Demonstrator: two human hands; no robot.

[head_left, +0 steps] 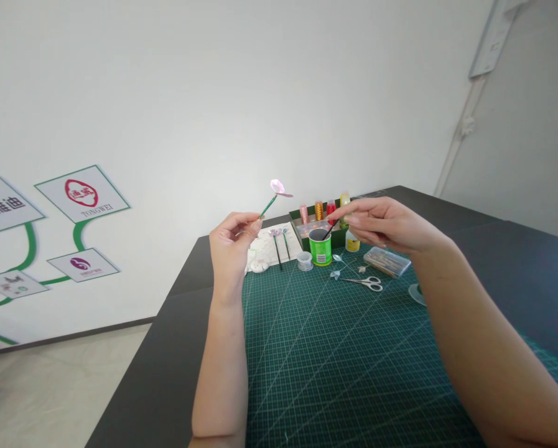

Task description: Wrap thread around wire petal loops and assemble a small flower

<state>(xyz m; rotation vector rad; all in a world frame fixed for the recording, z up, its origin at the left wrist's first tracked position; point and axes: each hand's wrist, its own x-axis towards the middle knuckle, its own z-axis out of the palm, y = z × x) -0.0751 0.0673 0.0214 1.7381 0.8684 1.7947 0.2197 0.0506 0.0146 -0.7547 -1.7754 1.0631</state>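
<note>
My left hand [234, 242] is raised, thumb and fingers pinched on the green stem of a pink flower [277, 187]. The flower tilts up to the right, with pale petals at its tip. My right hand [384, 223] is closed on a thin dark stick [331, 229], index finger extended along it. The stick's lower end goes into a bright green tin [320, 249], so its tip is hidden. Close to the tin stand a small clear tub [305, 261] and a white bottle with a yellow label [352, 241].
White-handled scissors [372, 284], small pale petal pieces [335, 274] and a clear case [387, 262] lie on the green cutting mat [325, 354]. Behind are a dark green box [298, 231] with coloured bottles and a white sheet [285, 252] bearing flower stems. A wall [204, 124] rises behind.
</note>
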